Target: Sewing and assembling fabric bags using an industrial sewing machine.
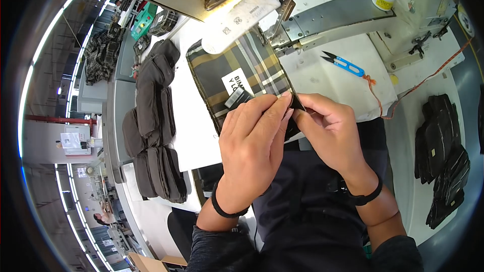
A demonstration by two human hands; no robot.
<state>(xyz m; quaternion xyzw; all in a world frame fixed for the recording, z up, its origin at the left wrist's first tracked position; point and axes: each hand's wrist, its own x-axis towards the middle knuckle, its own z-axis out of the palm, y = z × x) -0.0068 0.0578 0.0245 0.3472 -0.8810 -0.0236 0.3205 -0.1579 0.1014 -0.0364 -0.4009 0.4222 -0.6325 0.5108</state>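
The person sits at a white sewing table (pixel 201 136) and holds a plaid pouch (pixel 247 70) made of woven cloth, in brown, grey and pale stripes, with a white label on it. The pouch lies flat on the table, in front of the metal sewing machine (pixel 322 17). Both hands meet at its near corner. The left hand (pixel 254 136) lies with fingers straight over the cloth and pinches the dark edge. The right hand (pixel 330 128) is curled, and its fingertips pinch the same edge, touching the left fingers. Small blue thread snips (pixel 345 64) lie on the table to the right. A stack of dark soft pouches (pixel 154 121) lies to the left, and black shiny pieces (pixel 446 156) far right.
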